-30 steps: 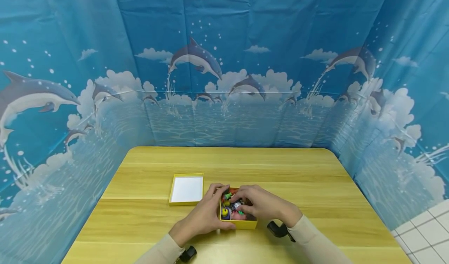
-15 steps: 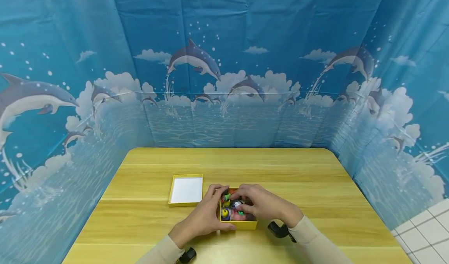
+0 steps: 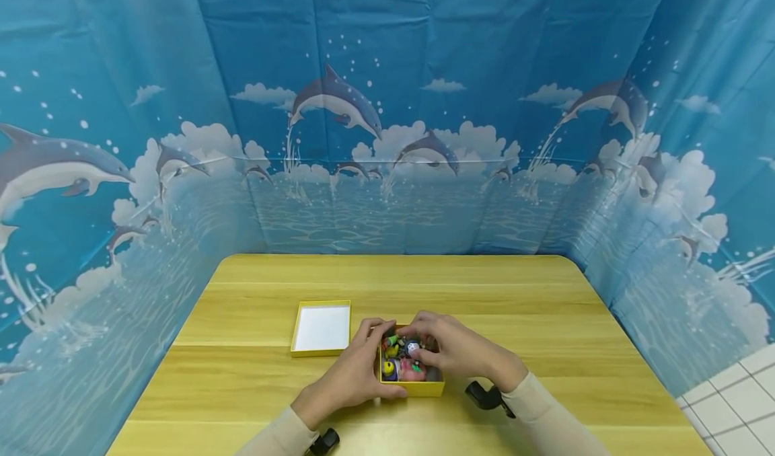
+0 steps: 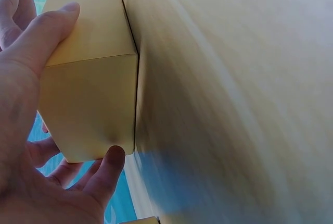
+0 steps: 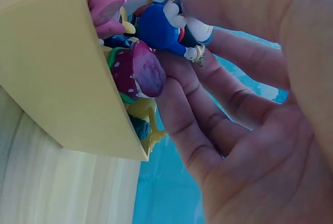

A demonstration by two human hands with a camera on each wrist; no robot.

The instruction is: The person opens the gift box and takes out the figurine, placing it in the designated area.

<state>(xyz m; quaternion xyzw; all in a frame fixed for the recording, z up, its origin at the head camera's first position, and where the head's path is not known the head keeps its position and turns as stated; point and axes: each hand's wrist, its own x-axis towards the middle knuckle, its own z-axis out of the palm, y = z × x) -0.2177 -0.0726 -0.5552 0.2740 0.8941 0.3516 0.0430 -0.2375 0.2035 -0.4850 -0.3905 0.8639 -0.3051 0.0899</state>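
An uncovered yellow box (image 3: 424,389) full of small toy figurines stands near the front of the table. My left hand (image 3: 357,368) grips its left end, thumb on the near wall and fingers round to the far side. Over the box, my right hand (image 3: 460,348) pinches a blue-and-white figurine (image 5: 158,28) between thumb and fingers. Beside that lie a pink figurine (image 3: 412,370), a yellow-headed one (image 3: 388,367) and a purple-red toy with white dots (image 5: 145,70). The right hand hides the box's far right corner.
A shallow yellow lid (image 3: 323,328) with a white inside lies left of the box, close to the left hand. The wooden table (image 3: 514,294) has a blue dolphin-print curtain (image 3: 375,214) along its back and sides.
My right hand has shifted slightly up and right, and the figurine in its fingers has moved with it. More of the pink figurine shows. The left hand and the box stay put.
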